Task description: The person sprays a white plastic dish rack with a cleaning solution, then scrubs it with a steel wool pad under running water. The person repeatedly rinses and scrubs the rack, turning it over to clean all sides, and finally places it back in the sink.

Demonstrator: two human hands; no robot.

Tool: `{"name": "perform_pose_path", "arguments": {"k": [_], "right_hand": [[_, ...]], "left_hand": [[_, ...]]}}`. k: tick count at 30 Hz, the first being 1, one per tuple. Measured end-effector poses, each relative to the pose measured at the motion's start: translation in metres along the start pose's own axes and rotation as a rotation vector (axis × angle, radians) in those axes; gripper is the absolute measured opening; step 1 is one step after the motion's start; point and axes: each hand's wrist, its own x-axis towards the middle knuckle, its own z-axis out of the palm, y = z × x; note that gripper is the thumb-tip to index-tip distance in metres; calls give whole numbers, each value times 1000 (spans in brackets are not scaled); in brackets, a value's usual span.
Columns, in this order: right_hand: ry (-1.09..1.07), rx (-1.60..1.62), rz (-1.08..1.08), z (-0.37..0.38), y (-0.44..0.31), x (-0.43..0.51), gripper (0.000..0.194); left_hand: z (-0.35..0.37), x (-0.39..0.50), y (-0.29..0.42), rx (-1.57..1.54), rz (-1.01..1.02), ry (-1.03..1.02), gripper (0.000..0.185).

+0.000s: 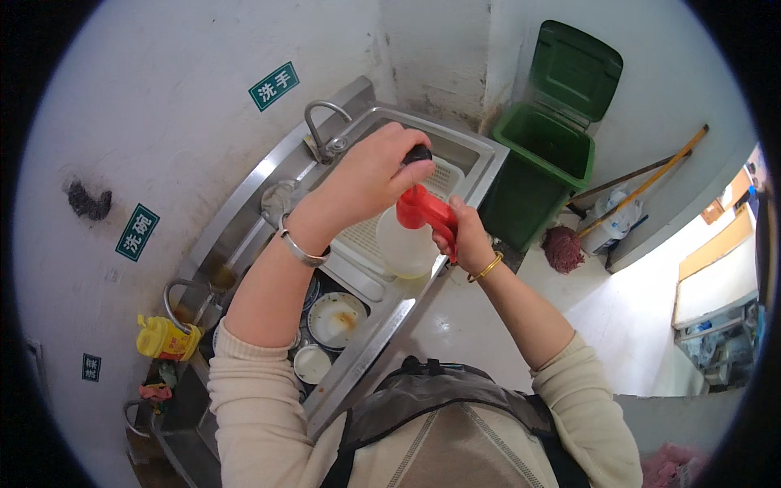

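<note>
My left hand point(381, 161) is closed around a black knob point(418, 155), above a red plastic tool point(415, 207) with a short round barrel and a long handle. What looks like a thin shaft runs from the knob to the barrel. My right hand point(468, 235) grips the red handle. Under both hands is a round translucent container point(404, 247), partly hidden by the red tool. It overlaps a white slotted drain basket point(360, 244) at the stainless steel sink point(488, 149). Soiled white bowls point(337, 320) lie in the neighbouring basin.
A curved faucet point(317, 122) rises behind the sink, and a yellow bottle point(168, 338) lies by another faucet. Past the sink's right end stands an open green bin point(518, 183). A mop point(562, 249) leans beside it. Green signs point(274, 86) are on the wall.
</note>
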Motion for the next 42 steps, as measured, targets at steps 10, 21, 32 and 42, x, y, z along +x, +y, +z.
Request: {"name": "perform_pose_path", "arguments": {"k": [10, 21, 32, 42], "right_hand": [[135, -189, -16, 29, 47, 15, 48], [229, -2, -81, 37, 51, 8, 43], [185, -176, -90, 20, 26, -3, 34], [289, -33, -14, 17, 22, -13, 38]], "left_hand": [[29, -35, -50, 187, 158, 92, 34], [62, -56, -55, 312, 140, 129, 53], [65, -138, -83, -447, -169, 546, 43], [82, -188, -100, -556, -354, 486, 39]]}}
